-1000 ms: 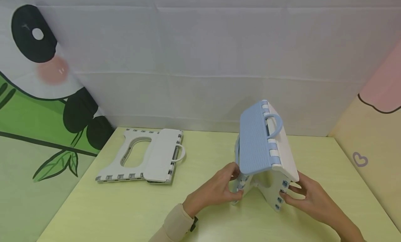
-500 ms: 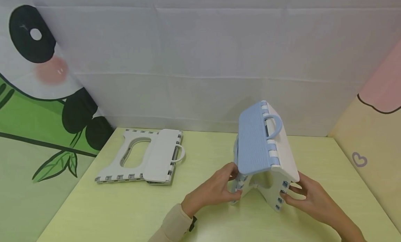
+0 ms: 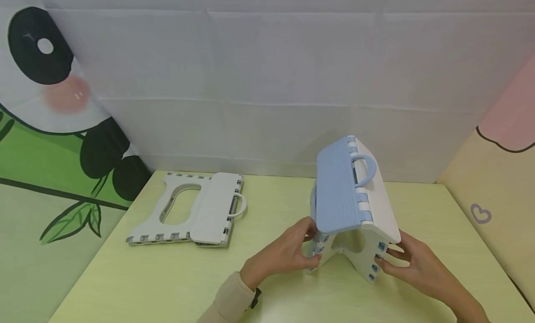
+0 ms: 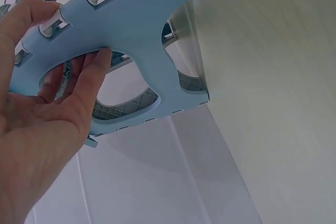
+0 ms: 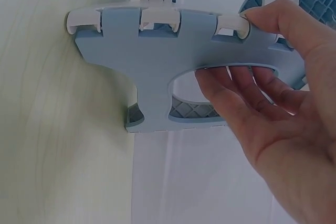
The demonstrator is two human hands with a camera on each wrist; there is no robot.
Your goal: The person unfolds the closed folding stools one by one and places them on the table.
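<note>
A blue and white folding step stool stands half unfolded on the table, its two-part top peaked like a roof and a blue loop handle at the fold. My left hand grips its left leg panel; in the left wrist view the fingers reach into the oval cutout while the thumb presses the hinged front edge. On the opposite side my right hand grips the right leg panel the same way, fingers through the cutout and thumb on the hinge edge. The panels' far edges are hidden in the head view.
A second folding stool, all white, lies folded flat on the left of the pale yellow-green table. Behind stands a white cloth backdrop, with cartoon-printed side walls left and right.
The stool's two leg panels have spread slightly farther apart, the left hand shifting a little left and the right hand a little right. Both hands keep their grip.
</note>
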